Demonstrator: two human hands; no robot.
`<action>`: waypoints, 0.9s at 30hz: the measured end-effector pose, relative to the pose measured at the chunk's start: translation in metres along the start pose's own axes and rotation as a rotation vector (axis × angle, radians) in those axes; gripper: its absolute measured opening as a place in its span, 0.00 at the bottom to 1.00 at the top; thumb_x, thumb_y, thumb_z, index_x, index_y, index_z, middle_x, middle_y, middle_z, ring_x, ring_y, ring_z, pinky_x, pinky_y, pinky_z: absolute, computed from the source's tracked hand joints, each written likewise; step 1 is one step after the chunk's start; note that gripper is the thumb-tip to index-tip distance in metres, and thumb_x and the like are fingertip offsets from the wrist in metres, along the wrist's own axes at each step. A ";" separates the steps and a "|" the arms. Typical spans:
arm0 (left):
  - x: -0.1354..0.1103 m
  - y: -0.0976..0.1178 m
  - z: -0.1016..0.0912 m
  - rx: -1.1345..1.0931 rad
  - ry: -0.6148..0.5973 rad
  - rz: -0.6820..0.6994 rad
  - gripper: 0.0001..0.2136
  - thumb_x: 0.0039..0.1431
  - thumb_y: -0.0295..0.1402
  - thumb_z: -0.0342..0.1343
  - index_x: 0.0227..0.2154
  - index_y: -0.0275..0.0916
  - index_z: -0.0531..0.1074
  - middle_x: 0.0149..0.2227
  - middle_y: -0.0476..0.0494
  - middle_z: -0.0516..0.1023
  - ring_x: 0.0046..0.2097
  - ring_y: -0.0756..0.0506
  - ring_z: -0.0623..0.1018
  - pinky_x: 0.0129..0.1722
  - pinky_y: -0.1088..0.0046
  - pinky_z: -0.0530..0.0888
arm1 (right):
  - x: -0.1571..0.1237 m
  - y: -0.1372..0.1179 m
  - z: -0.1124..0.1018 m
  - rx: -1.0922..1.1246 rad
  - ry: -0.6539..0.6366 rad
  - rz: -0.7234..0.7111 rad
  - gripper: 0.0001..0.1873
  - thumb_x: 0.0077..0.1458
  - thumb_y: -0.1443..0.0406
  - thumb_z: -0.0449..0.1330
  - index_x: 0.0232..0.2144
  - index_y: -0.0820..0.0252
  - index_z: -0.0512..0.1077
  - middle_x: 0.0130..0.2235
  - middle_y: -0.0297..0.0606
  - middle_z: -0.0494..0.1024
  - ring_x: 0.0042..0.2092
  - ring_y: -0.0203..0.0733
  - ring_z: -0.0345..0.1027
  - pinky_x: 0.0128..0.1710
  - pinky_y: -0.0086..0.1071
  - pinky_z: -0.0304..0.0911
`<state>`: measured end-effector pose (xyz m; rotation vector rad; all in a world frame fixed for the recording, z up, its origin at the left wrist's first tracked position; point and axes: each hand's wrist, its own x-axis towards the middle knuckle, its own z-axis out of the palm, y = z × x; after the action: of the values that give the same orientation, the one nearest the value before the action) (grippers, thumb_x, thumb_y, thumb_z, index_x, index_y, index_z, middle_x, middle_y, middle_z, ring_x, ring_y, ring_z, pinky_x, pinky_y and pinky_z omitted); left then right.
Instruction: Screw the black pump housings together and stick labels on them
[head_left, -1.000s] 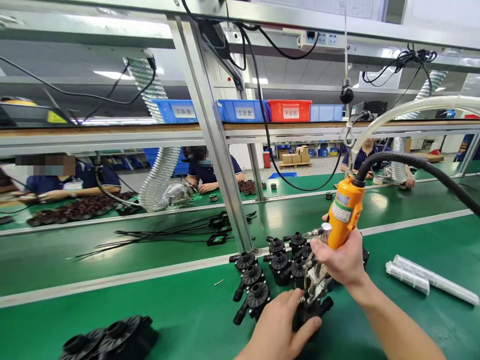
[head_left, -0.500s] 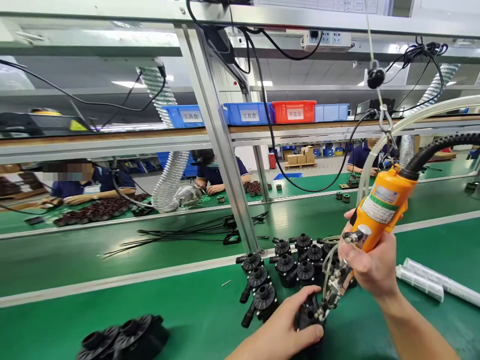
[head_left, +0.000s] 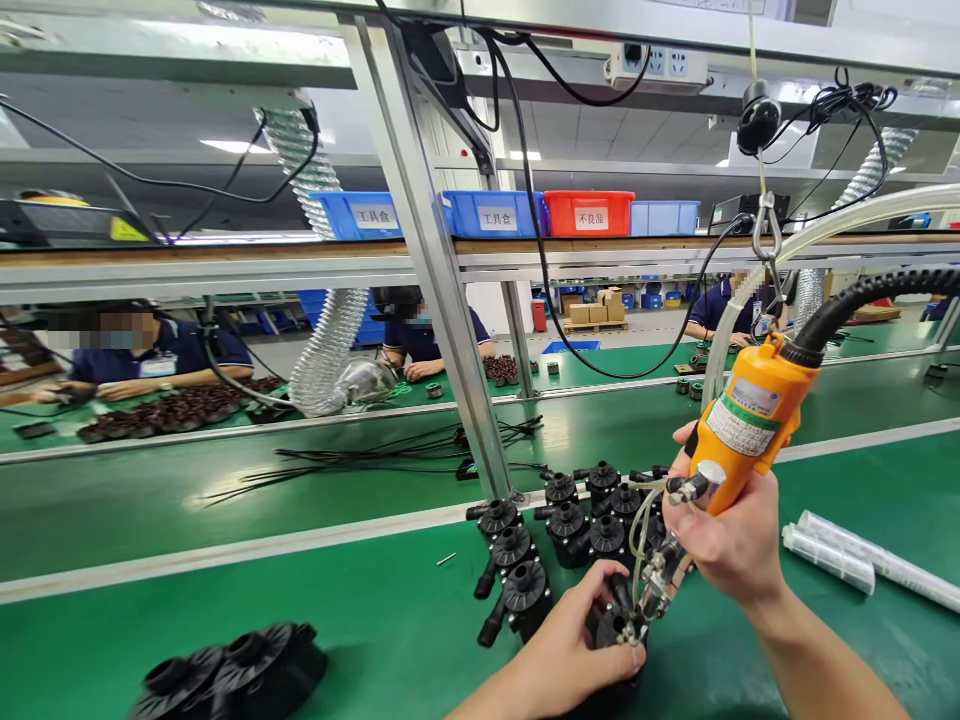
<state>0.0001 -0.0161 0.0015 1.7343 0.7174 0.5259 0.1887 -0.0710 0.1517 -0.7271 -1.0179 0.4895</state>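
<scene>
Presently, head view, sole entry. Item: orange power tool [head_left: 754, 420], leaning, its body gripped by the right hand [head_left: 727, 540], fingers wrapped round. Item: metal tip assembly [head_left: 660, 575], running down from the tool to the housing's edge; exact seating too small to tell. Item: black housing [head_left: 611, 625], low and right of centre, thumb and fingers of the left hand [head_left: 570, 640] clamped about it; base hidden. Item: similar black units [head_left: 566, 520], grouped just behind, on the green bench [head_left: 360, 620]. Item: thin metal piece [head_left: 446, 559], loose, left of the group. Handling, by judgement: the step seems to be tip work at the housing's edge; best done with the tip squarely seated, pressure even, housing braced against twisting, left thumb clear of the tip.
</scene>
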 end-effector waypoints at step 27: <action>0.002 0.015 0.001 0.016 -0.006 -0.004 0.26 0.49 0.35 0.67 0.51 0.41 0.68 0.38 0.51 0.77 0.37 0.46 0.73 0.39 0.72 0.73 | -0.008 0.002 0.015 -0.062 -0.075 -0.023 0.22 0.39 0.65 0.71 0.39 0.53 0.70 0.22 0.24 0.69 0.18 0.33 0.59 0.16 0.26 0.62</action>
<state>0.0055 -0.0184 0.0154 1.7483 0.7226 0.5129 0.1721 -0.0702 0.1505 -0.7556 -1.1147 0.4700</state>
